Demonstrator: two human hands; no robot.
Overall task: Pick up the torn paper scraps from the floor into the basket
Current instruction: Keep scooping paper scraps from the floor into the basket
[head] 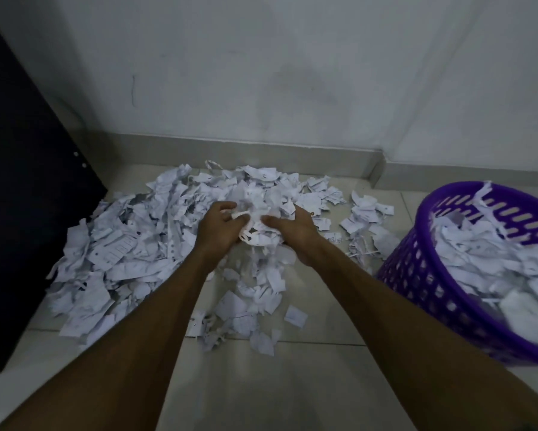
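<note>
Both hands meet over the middle of the heap of torn paper scraps (131,244) on the tiled floor (308,384). The left hand (219,227) and right hand (295,231) have their fingers curled inward, pressing a bunch of scraps (255,222) between them, apparently lifted slightly. The purple basket (423,275), already part full, stands to the right, nearer the right hand.

No legible text, label or number can be made out. Faint dark marks are seen on some paper scraps (332,236), too blurred to be read.
</note>
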